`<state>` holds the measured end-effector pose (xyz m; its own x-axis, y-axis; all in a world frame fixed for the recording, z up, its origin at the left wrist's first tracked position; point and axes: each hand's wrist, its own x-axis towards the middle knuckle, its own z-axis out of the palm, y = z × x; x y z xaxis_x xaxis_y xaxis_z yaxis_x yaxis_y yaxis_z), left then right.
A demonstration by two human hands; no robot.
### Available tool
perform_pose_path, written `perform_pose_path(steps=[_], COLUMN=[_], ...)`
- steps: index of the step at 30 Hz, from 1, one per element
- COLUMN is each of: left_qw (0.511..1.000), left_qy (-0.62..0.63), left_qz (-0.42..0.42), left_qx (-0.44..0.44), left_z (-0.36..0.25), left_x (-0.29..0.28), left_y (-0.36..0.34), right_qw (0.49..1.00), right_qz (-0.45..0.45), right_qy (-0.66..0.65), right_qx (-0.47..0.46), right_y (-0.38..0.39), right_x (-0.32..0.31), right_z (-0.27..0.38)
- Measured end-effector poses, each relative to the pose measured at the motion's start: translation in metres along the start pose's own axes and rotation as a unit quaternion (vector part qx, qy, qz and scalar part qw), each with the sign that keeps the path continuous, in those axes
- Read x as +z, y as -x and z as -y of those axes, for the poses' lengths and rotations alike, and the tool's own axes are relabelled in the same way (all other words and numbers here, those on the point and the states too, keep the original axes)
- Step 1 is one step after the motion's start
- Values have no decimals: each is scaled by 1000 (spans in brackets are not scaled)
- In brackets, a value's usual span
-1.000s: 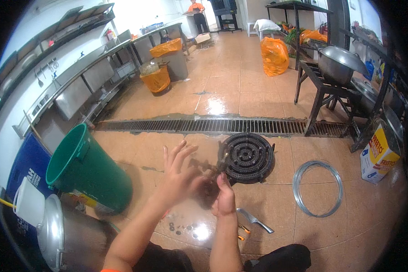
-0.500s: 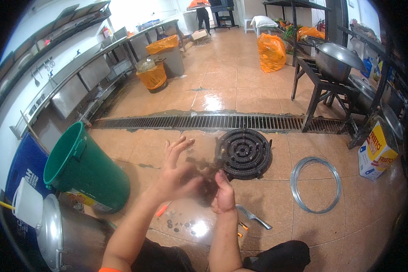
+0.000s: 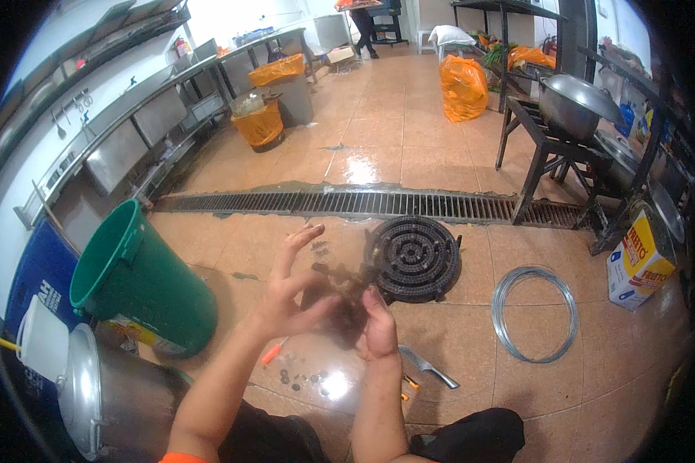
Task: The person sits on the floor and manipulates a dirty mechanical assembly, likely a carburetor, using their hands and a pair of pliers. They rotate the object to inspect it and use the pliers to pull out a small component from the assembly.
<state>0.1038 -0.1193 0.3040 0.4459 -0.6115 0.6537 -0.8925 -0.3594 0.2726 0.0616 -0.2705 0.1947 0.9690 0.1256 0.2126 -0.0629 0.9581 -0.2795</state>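
While the burner (image 3: 413, 255) is lying flat on the floor (image 3: 471, 224), a person is holding a dark part (image 3: 346, 315) just to its left and on its near side. Haze is blurring that part, so its shape, and whether it is touching the burner's edge, cannot be told.

The handling is looking unfinished: the part is resting in the hands, and small discs (image 3: 296, 386) are lying loose, farther to the near left of the burner. Whether these belong to the part is not showing, so what is done and what is left cannot be settled. No tool is being held: a screwdriver (image 3: 272, 353) is lying near the discs, and a knife (image 3: 431, 368) and orange handles (image 3: 412, 382) are lying on the burner's near side. A wire coil (image 3: 500, 315) is sitting to its right.

On the left hand (image 3: 286, 293), the upper fingers are standing raised and wide apart, while the thumb is reaching across the part; whether it is pressing there is unclear. The right hand (image 3: 378, 328) is gripping the part, its thumb pointing up toward the burner and its other fingers curling behind, mostly out of sight.
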Motion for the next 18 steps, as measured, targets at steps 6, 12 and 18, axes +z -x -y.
perform_pose_path(steps=[6,12,18], left_qw=[997,995,997], left_qy=[-63,-87,-64], left_qz=[9,37,-12], left_qx=[-36,17,39], left_z=[7,-7,-8], left_x=[-1,-5,3], left_y=[7,5,1], right_qw=[997,999,987], right_qz=[-51,-18,128], right_qy=[44,-29,-95], right_qx=[27,-34,-4], right_y=[0,2,3], right_x=[0,8,-8], right_z=[-9,-3,2])
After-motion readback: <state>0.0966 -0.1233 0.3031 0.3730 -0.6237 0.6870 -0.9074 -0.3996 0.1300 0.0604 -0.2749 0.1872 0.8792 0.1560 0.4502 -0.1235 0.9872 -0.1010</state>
